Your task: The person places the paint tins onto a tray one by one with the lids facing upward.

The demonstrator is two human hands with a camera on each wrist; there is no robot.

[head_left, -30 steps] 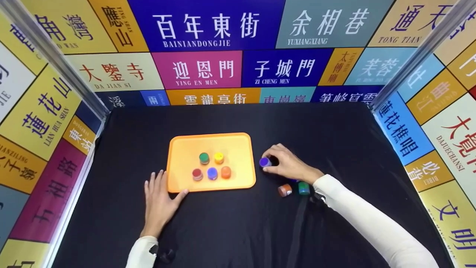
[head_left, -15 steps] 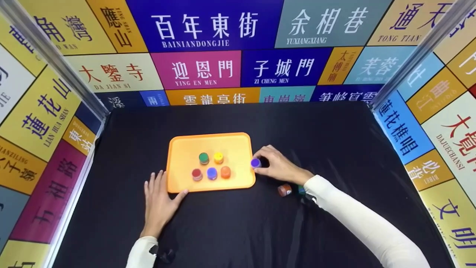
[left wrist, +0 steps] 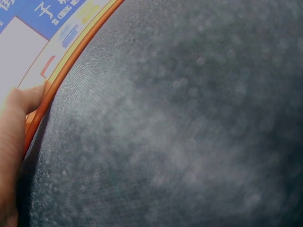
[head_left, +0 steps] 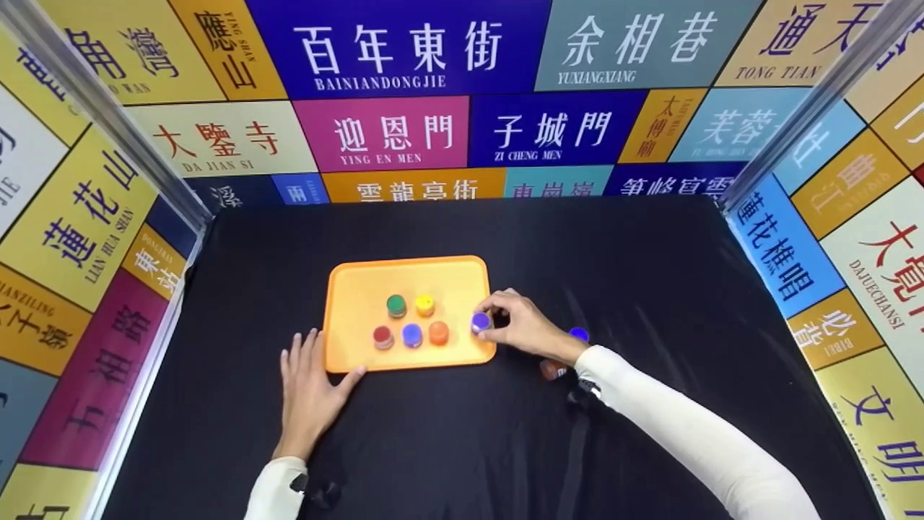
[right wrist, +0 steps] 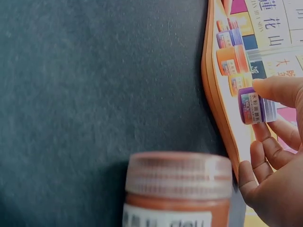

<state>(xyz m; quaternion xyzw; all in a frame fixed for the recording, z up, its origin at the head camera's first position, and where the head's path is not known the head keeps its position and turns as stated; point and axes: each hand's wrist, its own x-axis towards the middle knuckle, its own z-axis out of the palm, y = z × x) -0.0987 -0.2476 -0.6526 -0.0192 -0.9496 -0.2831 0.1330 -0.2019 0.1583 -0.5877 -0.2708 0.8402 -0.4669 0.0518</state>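
Over the right side of an orange tray (head_left: 354, 282), my right hand (head_left: 530, 328) pinches a small purple paint jar (head_left: 481, 322) between thumb and fingers. In the right wrist view the jar's label (right wrist: 253, 108) shows, its purple end facing the camera. On the tray stand green (head_left: 396, 306), yellow (head_left: 425, 306), red (head_left: 383, 337), blue (head_left: 412, 335) and orange (head_left: 438, 333) paint jars in two rows. My left hand (head_left: 310, 390) rests at the tray's near left corner, fingers straight along the side and thumb on the front rim. Whether the purple jar touches the tray, I cannot tell.
Right of the tray, a blue jar (head_left: 578, 334) stands beyond my right wrist. An orange-brown jar (head_left: 553, 369) lies partly hidden under that wrist. Black cloth (head_left: 433, 448) covers the table, and panels with large lettering (head_left: 382, 133) wall it in.
My right hand has carried the purple jar left, from beside the tray to over its right side. The sleeve now hides a green jar; a blue one has come into view. The left hand stays put.
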